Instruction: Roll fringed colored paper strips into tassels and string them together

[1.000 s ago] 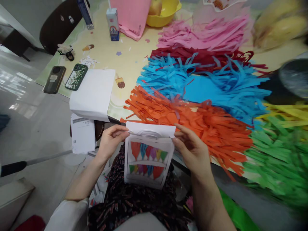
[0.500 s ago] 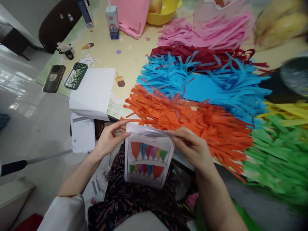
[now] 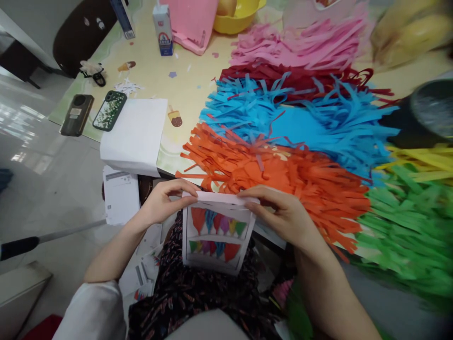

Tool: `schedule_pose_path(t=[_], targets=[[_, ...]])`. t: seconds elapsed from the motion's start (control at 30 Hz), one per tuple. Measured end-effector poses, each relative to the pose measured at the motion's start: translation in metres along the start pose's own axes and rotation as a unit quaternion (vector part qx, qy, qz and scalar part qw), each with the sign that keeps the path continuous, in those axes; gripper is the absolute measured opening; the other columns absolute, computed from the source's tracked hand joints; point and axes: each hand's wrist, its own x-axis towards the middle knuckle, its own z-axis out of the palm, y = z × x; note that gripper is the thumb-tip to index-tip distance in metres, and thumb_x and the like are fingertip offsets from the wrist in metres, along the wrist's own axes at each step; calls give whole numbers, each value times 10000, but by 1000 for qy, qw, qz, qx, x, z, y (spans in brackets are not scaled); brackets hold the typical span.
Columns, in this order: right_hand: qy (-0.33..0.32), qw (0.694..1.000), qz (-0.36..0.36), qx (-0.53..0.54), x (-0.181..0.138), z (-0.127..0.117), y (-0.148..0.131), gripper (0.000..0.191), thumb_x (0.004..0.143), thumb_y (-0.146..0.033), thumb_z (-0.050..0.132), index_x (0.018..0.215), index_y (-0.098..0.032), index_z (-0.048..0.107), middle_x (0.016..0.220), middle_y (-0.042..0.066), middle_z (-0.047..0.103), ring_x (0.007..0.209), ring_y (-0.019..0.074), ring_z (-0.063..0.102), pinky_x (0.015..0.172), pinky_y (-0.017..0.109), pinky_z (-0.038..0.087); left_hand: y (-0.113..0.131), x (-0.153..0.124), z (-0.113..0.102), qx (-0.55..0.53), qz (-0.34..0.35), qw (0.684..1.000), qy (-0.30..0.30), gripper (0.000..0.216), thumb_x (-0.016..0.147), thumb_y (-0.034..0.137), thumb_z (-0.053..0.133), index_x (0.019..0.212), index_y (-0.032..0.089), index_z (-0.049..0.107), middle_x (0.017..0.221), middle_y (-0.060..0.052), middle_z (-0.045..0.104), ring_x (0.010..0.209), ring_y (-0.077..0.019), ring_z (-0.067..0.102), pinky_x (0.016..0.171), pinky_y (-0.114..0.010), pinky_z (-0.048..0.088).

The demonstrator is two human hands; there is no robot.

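Observation:
A white printed paper [image 3: 218, 235] hangs over my lap, showing two rows of coloured tassel-like pennants. Its top edge is folded over into a narrow strip. My left hand [image 3: 170, 200] pinches the left end of that fold between thumb and fingers. At the right end, my right hand [image 3: 274, 208] pinches the same fold, thumb below and fingers on top. Just beyond the paper, orange fringed paper [image 3: 262, 165] lies along the table edge. Blue fringed paper [image 3: 300, 123] sits behind it.
Dark red [image 3: 300, 80], pink [image 3: 300, 45], green [image 3: 406, 226] and yellow [image 3: 424, 163] fringed papers lie on the table [image 3: 191, 85]. Two phones [image 3: 109, 111] rest at left beside white sheets [image 3: 136, 132]. Farther back stand a drink carton [image 3: 163, 30] and a yellow bowl [image 3: 237, 21].
The paper's top edge has gone from partly curled to a flatter fold. My hands have closed in on it, the fingers of both moving slightly inward along the edge.

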Motion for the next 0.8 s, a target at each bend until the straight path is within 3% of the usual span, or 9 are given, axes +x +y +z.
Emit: schedule_pose_path(t=[0.17, 0.3, 0.5, 0.8], targets=[[-17, 998, -62, -27, 4, -6, -9, 208, 917, -273, 619, 1063, -261, 766, 938, 45, 750, 806, 156, 699, 678, 253, 556, 7, 8, -2, 57, 33, 997, -30, 204, 865, 267, 682, 1038, 235, 784, 1021, -79, 764, 937, -199, 696, 782, -258, 522], [-22, 996, -75, -50, 7, -11, -13, 215, 925, -256, 602, 1059, -263, 770, 891, 36, 753, 762, 148, 699, 665, 245, 551, 11, 13, -6, 65, 48, 995, -51, 189, 879, 273, 670, 1014, 234, 797, 978, -79, 771, 906, -203, 701, 812, -288, 540], [-31, 995, -88, -48, 10, -17, -17, 194, 923, -241, 604, 993, -239, 785, 851, 35, 766, 731, 145, 710, 637, 222, 546, 18, 21, -9, 43, 41, 995, -80, 169, 861, 262, 689, 964, 210, 811, 887, -85, 779, 817, -196, 708, 730, -272, 552], [-93, 993, -60, -35, 8, -25, -21, 217, 947, -277, 583, 1017, -221, 781, 862, 60, 761, 741, 148, 709, 606, 208, 525, 27, 18, -10, -10, -60, 988, -141, 229, 855, 296, 689, 1010, 165, 795, 968, -83, 766, 606, -102, 653, 456, -158, 500]])
